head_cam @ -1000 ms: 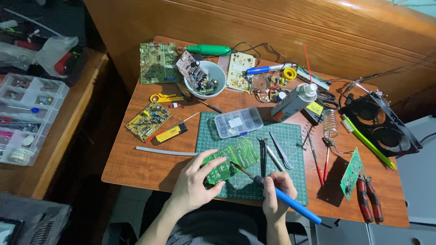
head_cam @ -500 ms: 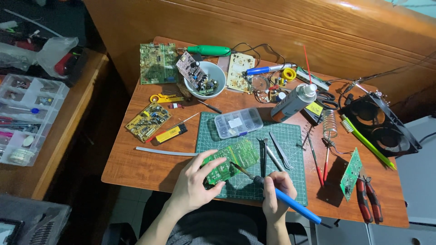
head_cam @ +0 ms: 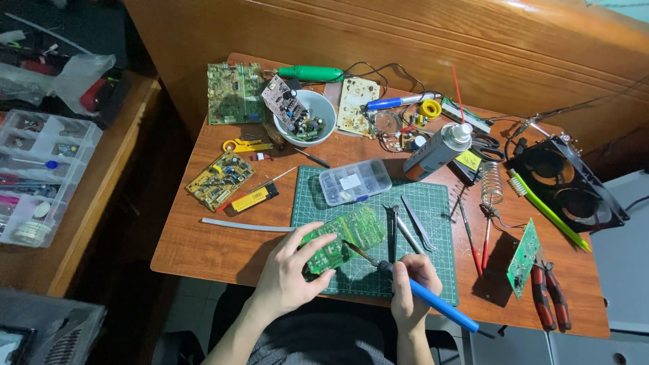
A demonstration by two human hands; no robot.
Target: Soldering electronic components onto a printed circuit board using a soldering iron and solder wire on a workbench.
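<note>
My left hand (head_cam: 291,270) presses down on a green circuit board (head_cam: 348,233) that lies on the green cutting mat (head_cam: 433,270). My right hand (head_cam: 411,287) grips a blue-handled soldering iron (head_cam: 433,302) like a pen. Its metal tip (head_cam: 351,249) touches the board's near edge. Several tweezers (head_cam: 405,228) lie on the mat just right of the board.
A clear parts box (head_cam: 354,181), spray can (head_cam: 437,150), white bowl (head_cam: 314,108) with boards, several circuit boards, yellow scissors (head_cam: 247,144), a coiled iron stand (head_cam: 492,184), red pliers (head_cam: 549,297) and a black twin fan (head_cam: 566,182) crowd the table. A clear organiser (head_cam: 37,176) sits left.
</note>
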